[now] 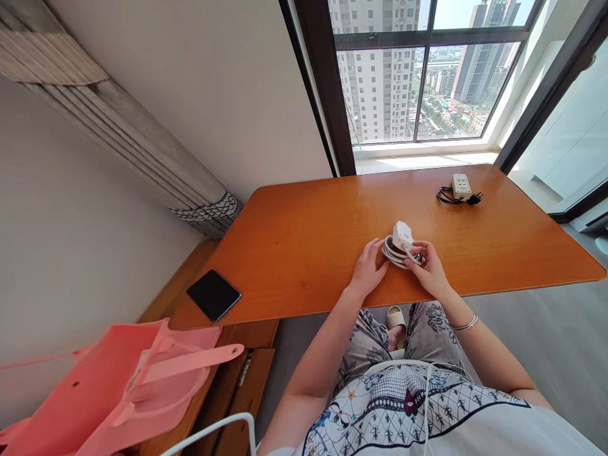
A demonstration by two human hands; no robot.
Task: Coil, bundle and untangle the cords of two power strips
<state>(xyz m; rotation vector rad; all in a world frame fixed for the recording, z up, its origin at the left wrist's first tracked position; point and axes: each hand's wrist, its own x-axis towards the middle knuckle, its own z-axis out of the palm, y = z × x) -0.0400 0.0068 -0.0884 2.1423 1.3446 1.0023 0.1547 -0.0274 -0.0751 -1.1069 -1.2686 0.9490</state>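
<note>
Head view, and nearest me are the patterned top [380,402] and, past it, the printed trousers [430,332], both on the person's side of the fingers. A pink bag [118,380] slumps well off to the left, beyond it a dark phone [215,296] lying flat on the bench [294,253], left of the left fingers [369,252]. Those are loosely parted from their thumb, tips at the near left of a coiled white cord [395,258]; whether they press on it I can't tell. The right fingers [424,249] are nearly closed, pinching the coil's right side against the thumb.

So the cord sits between the two, near the bench's front edge, and I'd judge the step in hand to be handling the coil, its loops gathered. Shifting or opening it would call for the right pinch to keep hold while the left steadies the loops.

The coil is broadest from side to side. At its far side, just past the fingertips, a white block [401,233] tilts, its long axis running mostly away from the person and slightly left. Farther off, beyond the right fingers and to their right, lies a pale socket block [460,184] with its black cord [447,197], then the window [418,95]
</note>
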